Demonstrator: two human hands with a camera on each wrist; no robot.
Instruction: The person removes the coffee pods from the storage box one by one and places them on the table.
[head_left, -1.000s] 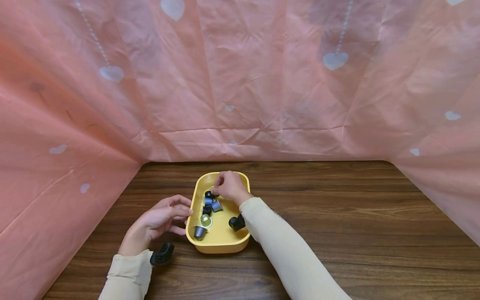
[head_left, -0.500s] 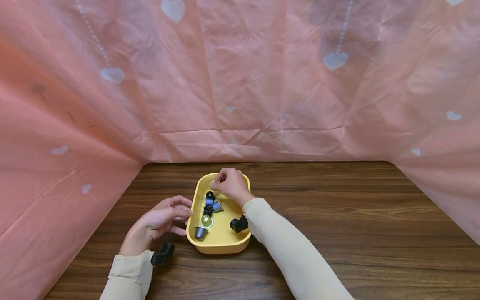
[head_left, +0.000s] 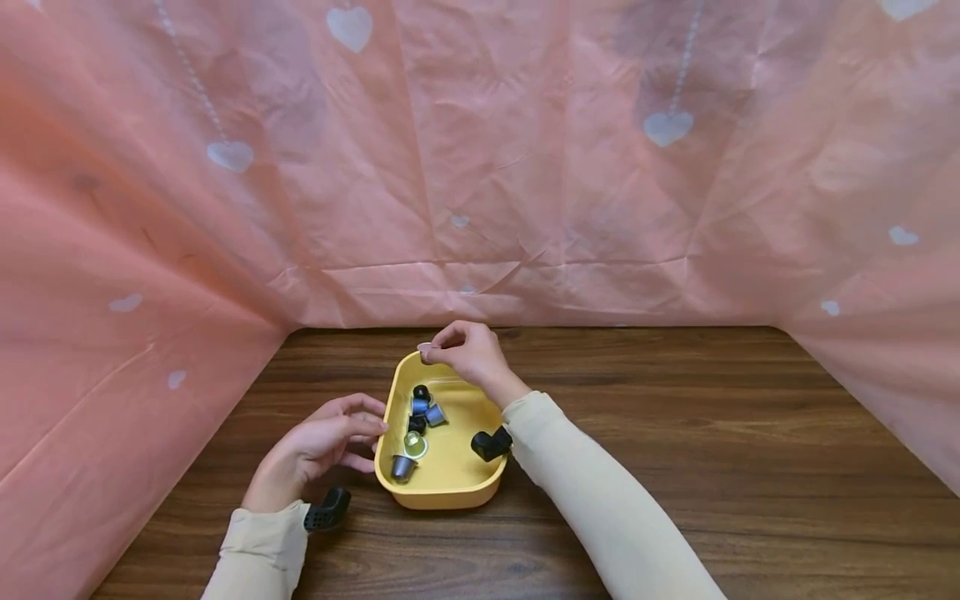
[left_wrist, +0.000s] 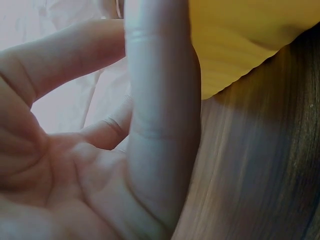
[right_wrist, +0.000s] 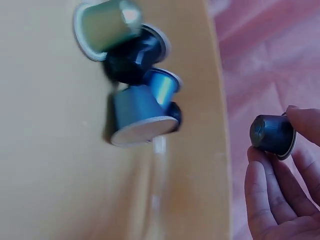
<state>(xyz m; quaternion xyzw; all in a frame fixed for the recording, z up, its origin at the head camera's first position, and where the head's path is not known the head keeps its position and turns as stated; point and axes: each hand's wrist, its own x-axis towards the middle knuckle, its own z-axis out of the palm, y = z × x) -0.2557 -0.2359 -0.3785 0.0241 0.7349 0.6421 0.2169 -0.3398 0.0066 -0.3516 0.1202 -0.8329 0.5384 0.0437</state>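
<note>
My right hand (head_left: 474, 354) pinches a dark coffee capsule (right_wrist: 274, 134) between thumb and fingers, over the tray's far left rim. The yellow tray (head_left: 442, 500) stands on the table with several more capsules along its left side. Among them are a blue capsule (head_left: 435, 414), a black capsule (head_left: 422, 392), a pale yellow-green capsule (right_wrist: 107, 25) and a grey capsule (head_left: 402, 468) close to the near left corner. Beside the tray's left wall, my left hand (head_left: 322, 437) has loosely bent fingers and its fingertips right at the rim; it grips nothing.
The brown wooden table (head_left: 675, 433) extends widely to the right of the tray. A pink cloth (head_left: 525, 183) with white hearts hangs behind the table and along both sides. Black wrist mounts (head_left: 327, 510) are worn on both arms.
My right hand has risen from among the capsules in the tray, moving away to the far rim with the pinched capsule. My left hand has stayed beside the tray.
</note>
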